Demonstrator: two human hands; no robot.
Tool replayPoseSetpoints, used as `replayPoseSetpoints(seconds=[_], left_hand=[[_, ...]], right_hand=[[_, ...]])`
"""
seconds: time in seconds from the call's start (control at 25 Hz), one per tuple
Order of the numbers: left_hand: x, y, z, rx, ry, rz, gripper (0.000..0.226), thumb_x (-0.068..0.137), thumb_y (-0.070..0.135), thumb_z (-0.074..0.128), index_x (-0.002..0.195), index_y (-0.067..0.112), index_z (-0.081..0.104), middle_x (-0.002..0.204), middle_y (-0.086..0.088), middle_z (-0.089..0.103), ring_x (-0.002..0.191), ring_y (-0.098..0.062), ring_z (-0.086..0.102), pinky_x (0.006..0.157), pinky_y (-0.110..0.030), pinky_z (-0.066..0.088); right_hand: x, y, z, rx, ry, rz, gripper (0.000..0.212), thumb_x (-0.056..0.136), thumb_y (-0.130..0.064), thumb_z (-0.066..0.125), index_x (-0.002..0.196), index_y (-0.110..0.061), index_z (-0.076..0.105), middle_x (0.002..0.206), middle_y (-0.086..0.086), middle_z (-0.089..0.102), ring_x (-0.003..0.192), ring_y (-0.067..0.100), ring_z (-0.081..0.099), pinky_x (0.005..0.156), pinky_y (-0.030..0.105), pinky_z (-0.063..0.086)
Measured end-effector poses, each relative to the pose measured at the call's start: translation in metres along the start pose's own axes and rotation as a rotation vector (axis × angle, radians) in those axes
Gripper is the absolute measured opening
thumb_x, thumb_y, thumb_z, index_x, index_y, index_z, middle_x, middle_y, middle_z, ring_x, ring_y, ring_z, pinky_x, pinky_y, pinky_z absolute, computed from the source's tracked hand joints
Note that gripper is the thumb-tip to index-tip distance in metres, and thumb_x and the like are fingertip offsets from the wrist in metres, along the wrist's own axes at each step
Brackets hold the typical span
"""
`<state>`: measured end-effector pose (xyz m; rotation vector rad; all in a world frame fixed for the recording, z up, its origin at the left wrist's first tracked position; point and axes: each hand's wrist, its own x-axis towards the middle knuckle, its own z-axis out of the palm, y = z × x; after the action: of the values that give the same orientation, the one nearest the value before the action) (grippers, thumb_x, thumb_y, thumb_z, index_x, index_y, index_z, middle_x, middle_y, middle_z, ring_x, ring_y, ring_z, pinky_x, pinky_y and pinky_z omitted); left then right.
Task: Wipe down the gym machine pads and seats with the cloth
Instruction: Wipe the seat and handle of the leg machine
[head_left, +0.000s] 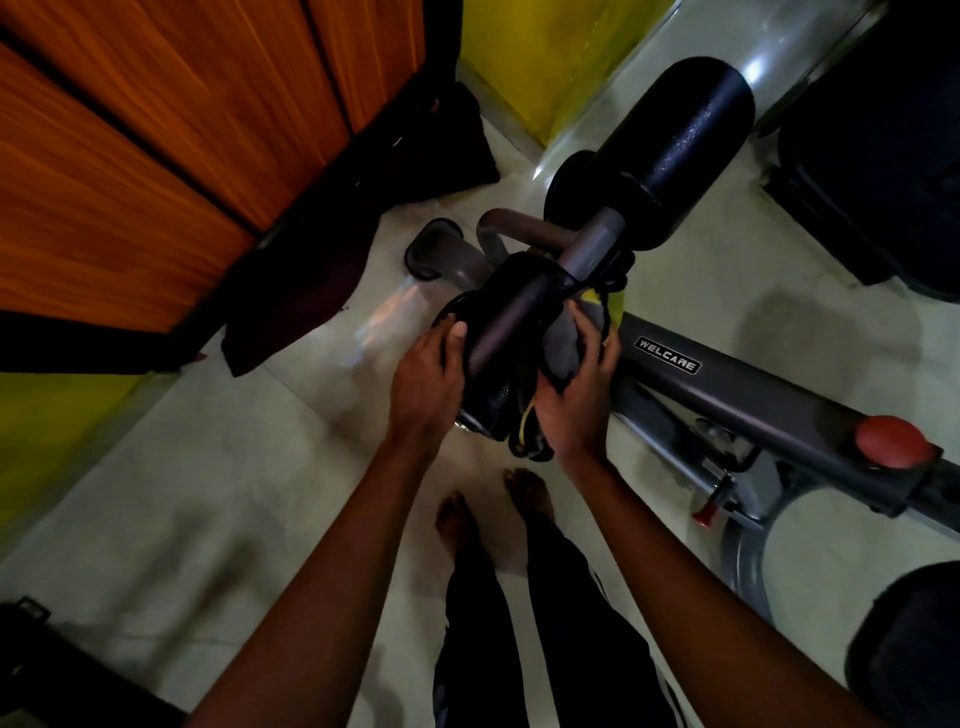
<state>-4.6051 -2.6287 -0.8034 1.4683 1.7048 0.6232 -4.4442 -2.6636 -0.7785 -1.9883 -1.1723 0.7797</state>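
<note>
A black foam roller pad (493, 395) sits on a grey bar of the gym machine, right in front of me. My left hand (428, 382) grips the pad's left side, thumb on top. My right hand (576, 395) holds a grey and yellow cloth (569, 338) against the pad's right side, fingers curled round it; a dark strip of the cloth hangs below. A second, larger black roller pad (680, 135) stands further away on the same bar.
The grey frame beam (753, 395) marked WELCARE runs to the right, with a red knob (891, 441). An orange wooden door (130, 156) is at the left, with dark cloth (311, 270) on the pale tiled floor. Black seat pads lie at the right edge. My bare feet stand below.
</note>
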Motion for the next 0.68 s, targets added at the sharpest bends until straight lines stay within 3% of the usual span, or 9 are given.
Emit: replayPoseSetpoints(seconds=[0.16,0.28,0.36,0.4,0.48,0.52,0.64,0.68], left_hand=[[0.013,-0.013,0.004,-0.044,-0.223,-0.079,0.07,0.093,0.073,0.03,0.144,0.027,0.046,0.141,0.003,0.056,0.13,-0.013,0.05,0.109,-0.033,0.04],[0.027,-0.015,-0.002,-0.168,-0.305,-0.292,0.06,0.095,0.067,0.035,0.135,0.027,0.057,0.135,0.001,0.06,0.124,-0.013,0.053,0.102,-0.027,0.039],[0.031,-0.013,-0.005,-0.078,-0.219,-0.169,0.052,0.101,0.054,0.036,0.132,0.019,0.059,0.131,-0.006,0.062,0.123,-0.021,0.055,0.1,-0.029,0.04],[0.03,-0.011,-0.006,0.016,-0.14,-0.057,0.05,0.101,0.049,0.037,0.131,0.015,0.059,0.129,-0.01,0.062,0.121,-0.026,0.055,0.1,-0.032,0.042],[0.023,-0.004,-0.002,0.095,-0.045,0.036,0.047,0.101,0.043,0.035,0.13,0.014,0.059,0.125,-0.009,0.062,0.117,-0.026,0.057,0.098,-0.034,0.045],[0.017,0.002,0.003,0.082,-0.036,0.021,0.051,0.101,0.046,0.032,0.132,0.015,0.058,0.127,-0.007,0.062,0.118,-0.024,0.057,0.099,-0.035,0.046],[0.0,0.023,0.018,0.201,-0.045,-0.034,0.069,0.097,0.063,0.025,0.142,0.015,0.046,0.14,-0.008,0.055,0.129,-0.024,0.051,0.105,-0.042,0.043],[0.0,0.026,0.019,0.272,-0.034,-0.024,0.071,0.096,0.064,0.026,0.144,0.015,0.043,0.142,-0.008,0.053,0.13,-0.025,0.05,0.105,-0.043,0.043]], right_hand=[[-0.015,-0.011,0.017,0.059,0.099,0.079,0.07,0.081,-0.037,0.069,0.146,-0.031,0.043,0.156,0.009,0.028,0.141,0.026,0.04,0.111,0.042,0.043],[-0.036,-0.006,0.017,0.06,-0.002,0.045,0.072,0.081,-0.027,0.068,0.147,-0.031,0.04,0.156,0.007,0.025,0.142,0.027,0.038,0.111,0.042,0.043],[-0.023,0.002,0.011,0.042,-0.018,0.02,0.076,0.08,-0.008,0.07,0.146,-0.03,0.041,0.156,0.008,0.025,0.141,0.028,0.038,0.111,0.041,0.043],[-0.011,0.002,0.009,0.04,0.02,0.033,0.074,0.081,-0.005,0.07,0.146,-0.027,0.043,0.156,0.01,0.027,0.14,0.028,0.039,0.111,0.033,0.041],[0.013,0.004,0.009,0.068,0.133,0.106,0.062,0.089,-0.012,0.069,0.146,-0.014,0.043,0.152,0.017,0.035,0.137,0.028,0.041,0.107,0.013,0.032],[0.024,0.004,0.01,0.098,0.18,0.167,0.058,0.093,-0.019,0.066,0.145,-0.007,0.043,0.15,0.019,0.039,0.136,0.029,0.043,0.104,0.01,0.03],[0.034,0.008,0.012,0.181,0.223,0.297,0.062,0.097,-0.039,0.057,0.144,-0.003,0.04,0.148,0.017,0.044,0.136,0.027,0.046,0.111,0.024,0.032],[0.032,0.01,0.013,0.204,0.226,0.31,0.063,0.097,-0.04,0.056,0.145,-0.004,0.039,0.15,0.016,0.043,0.137,0.024,0.044,0.113,0.023,0.031]])
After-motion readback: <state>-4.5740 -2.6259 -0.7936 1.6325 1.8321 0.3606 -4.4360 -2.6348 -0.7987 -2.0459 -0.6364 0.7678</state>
